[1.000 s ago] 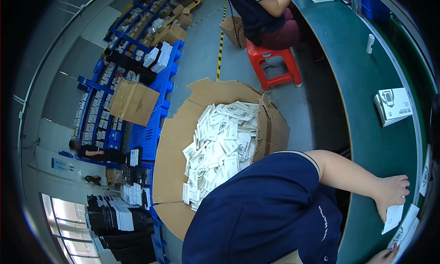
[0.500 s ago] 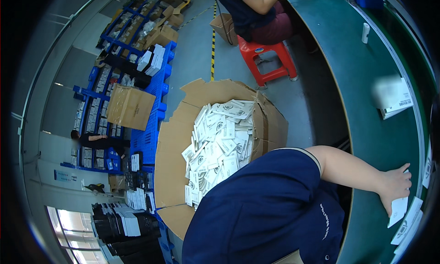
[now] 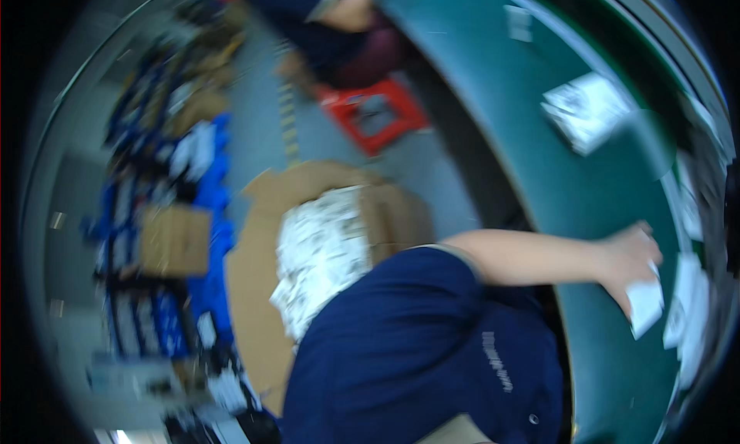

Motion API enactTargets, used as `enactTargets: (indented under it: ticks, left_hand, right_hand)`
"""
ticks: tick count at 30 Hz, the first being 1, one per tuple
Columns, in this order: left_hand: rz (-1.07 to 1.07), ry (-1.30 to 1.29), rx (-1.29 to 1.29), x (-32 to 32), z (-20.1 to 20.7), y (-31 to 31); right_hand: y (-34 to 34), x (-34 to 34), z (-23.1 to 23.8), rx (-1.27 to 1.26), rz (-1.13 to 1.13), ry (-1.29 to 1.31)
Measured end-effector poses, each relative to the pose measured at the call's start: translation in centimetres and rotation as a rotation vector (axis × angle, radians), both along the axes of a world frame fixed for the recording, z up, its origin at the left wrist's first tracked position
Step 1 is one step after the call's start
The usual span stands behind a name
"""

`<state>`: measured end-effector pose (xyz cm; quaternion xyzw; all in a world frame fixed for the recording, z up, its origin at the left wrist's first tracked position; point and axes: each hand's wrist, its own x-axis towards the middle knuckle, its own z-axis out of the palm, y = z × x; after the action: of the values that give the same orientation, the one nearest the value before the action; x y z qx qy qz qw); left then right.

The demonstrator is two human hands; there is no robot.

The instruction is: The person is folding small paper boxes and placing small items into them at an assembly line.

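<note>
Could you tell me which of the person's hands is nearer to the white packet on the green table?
Left. The left hand reaches across the green table and touches the white packet at its top edge. The right hand is out of view.

At right of the blurred frame, a hand (image 3: pixel 632 259) presses a white packet (image 3: pixel 646 305) on the green table (image 3: pixel 555 174). An open cardboard box (image 3: pixel 324 236) of white packets sits at centre; a red stool (image 3: pixel 378 112) stands above it.
</note>
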<state>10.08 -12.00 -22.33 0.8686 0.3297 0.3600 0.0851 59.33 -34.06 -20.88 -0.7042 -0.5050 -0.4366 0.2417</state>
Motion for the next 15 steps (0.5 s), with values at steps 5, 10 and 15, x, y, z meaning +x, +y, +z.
enactTargets:
  ticks: [5, 10, 15]
  left_hand:
    - [-0.016, -0.061, -0.118, -3.6, 3.0, -0.7]
    - [0.048, 0.131, -0.116, -3.1, 4.0, -1.5]
    - [0.076, 0.213, -0.202, -3.3, 4.0, -1.8]
  right_hand:
    - [1.8, -5.8, 2.8, -0.123, -0.351, 0.33]
    - [0.7, -0.7, -0.6, 0.089, -0.343, 0.446]
    - [-0.5, 0.3, -1.0, 0.136, -0.474, 0.627]
